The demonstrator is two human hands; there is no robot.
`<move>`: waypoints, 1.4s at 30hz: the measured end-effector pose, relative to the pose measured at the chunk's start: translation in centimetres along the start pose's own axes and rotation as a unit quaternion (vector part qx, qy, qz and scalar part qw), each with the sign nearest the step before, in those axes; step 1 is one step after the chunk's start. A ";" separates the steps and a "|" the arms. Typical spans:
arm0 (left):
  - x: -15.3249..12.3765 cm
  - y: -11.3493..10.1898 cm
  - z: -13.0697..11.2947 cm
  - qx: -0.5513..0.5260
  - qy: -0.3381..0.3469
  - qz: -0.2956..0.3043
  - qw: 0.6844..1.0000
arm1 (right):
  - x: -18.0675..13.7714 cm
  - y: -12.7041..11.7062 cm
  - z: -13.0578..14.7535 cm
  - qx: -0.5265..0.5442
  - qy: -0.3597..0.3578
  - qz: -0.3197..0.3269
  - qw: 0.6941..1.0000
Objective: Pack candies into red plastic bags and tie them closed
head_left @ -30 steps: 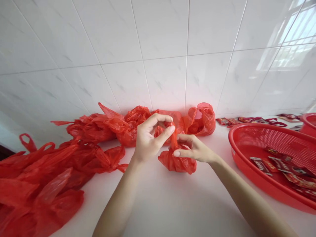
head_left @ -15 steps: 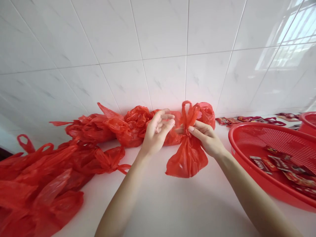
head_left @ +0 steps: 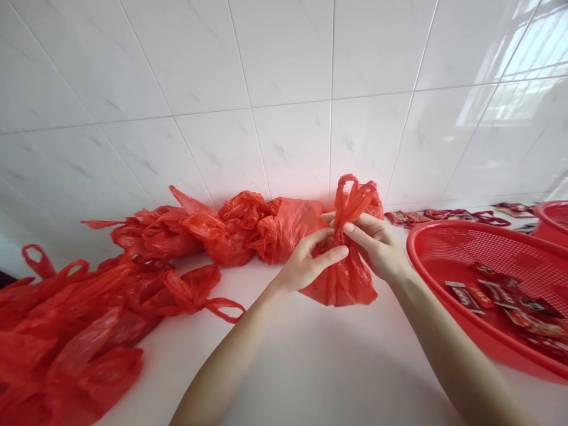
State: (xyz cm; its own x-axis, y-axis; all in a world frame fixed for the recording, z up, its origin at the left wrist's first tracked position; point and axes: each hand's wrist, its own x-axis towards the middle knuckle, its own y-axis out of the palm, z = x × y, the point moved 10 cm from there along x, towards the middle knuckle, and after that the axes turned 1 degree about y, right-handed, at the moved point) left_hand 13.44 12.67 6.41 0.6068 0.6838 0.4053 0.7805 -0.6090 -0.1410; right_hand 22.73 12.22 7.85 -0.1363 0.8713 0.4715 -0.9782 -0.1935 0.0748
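Observation:
A red plastic bag (head_left: 344,287) hangs gathered at its neck just above the white tabletop, its handle loops standing up. My right hand (head_left: 379,245) pinches the neck from the right, thumb in front and fingers partly behind the plastic. From the left, my left hand (head_left: 308,260) closes on the bag just below that, its thumb lying across the front. Some of its fingertips are hidden behind the bag. What the bag contains cannot be made out.
More red bags (head_left: 235,228) line the foot of the tiled wall (head_left: 293,53), and a large heap of red bags (head_left: 89,331) covers the left. At right stands a red mesh basket (head_left: 426,284) with snack packets (head_left: 519,296). Several other packets (head_left: 415,218) lie behind it.
My left hand has come right, from apart with its fingers loose, onto the bag's neck. The bag has risen slightly, still in my right hand.

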 end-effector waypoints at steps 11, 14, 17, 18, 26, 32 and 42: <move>0.5 0.7 1.0 0.034 -0.010 -0.013 0.999 | 0.3 -1.6 -0.2 0.041 -0.007 -0.025 0.999; 0.6 0.5 1.1 0.058 0.004 -0.021 0.998 | 0.4 -1.9 -0.3 0.053 -0.005 -0.039 0.998; 0.5 0.3 1.1 0.075 0.011 -0.023 0.997 | 0.5 -1.8 -0.6 0.049 0.003 -0.042 0.998; 0.4 0.4 1.1 0.075 0.011 -0.021 0.997 | 0.5 -1.7 -0.7 0.047 0.007 -0.038 0.998; 0.1 -3.4 -0.3 0.060 0.019 -0.153 0.986 | 0.1 0.4 -1.4 0.034 0.035 0.044 0.998; -0.4 -4.6 -1.2 0.075 0.055 -0.193 0.977 | -0.2 0.8 -0.8 -0.021 0.033 0.064 0.997; -1.1 -4.6 -3.7 0.126 0.087 -0.220 0.963 | -0.3 2.7 -2.5 -0.080 0.077 0.154 0.982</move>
State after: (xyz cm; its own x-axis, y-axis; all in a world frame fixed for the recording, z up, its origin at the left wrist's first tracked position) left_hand 8.66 13.22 9.94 0.1907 0.7622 0.6187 0.9816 -0.1431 -0.1262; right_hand 19.74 12.57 5.75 -0.4396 0.8429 0.3104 -0.8972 -0.3960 -0.1955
